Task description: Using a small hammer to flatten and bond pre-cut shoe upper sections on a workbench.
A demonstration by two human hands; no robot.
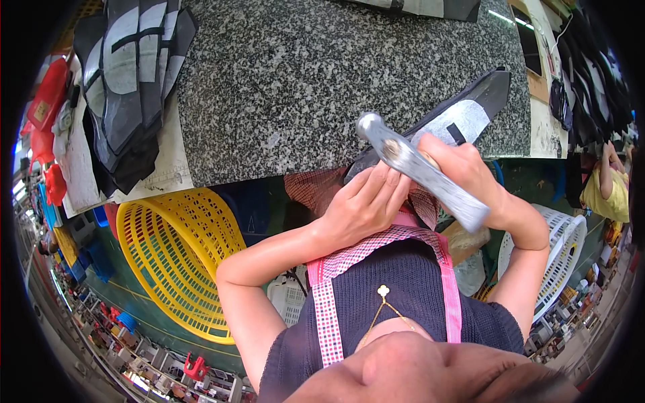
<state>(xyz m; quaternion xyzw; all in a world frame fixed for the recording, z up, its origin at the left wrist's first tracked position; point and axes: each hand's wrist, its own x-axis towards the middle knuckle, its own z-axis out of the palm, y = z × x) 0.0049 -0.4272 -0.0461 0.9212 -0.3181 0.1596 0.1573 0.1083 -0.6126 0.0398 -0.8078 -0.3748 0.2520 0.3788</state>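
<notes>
My right hand (462, 168) is closed round the handle of a metal hammer (430, 178). The hammer's shiny head is raised over the near edge of the stone slab and partly covers my left fingers. Under it, a dark flat piece of material (496, 96) with a light grey patch and a small black strip lies slantwise on the slab. My left hand (366, 201) has its fingers pressed together at the near end of this piece, at the slab's edge. Hand and hammer hide the middle of the piece.
The speckled granite slab (302, 87) spans the bench. A stack of similar dark pieces (134, 80) lies at the left, more (443, 5) at the far edge. Below stand a yellow basket (178, 262) and a white basket (568, 252). Another person (608, 185) is at the right.
</notes>
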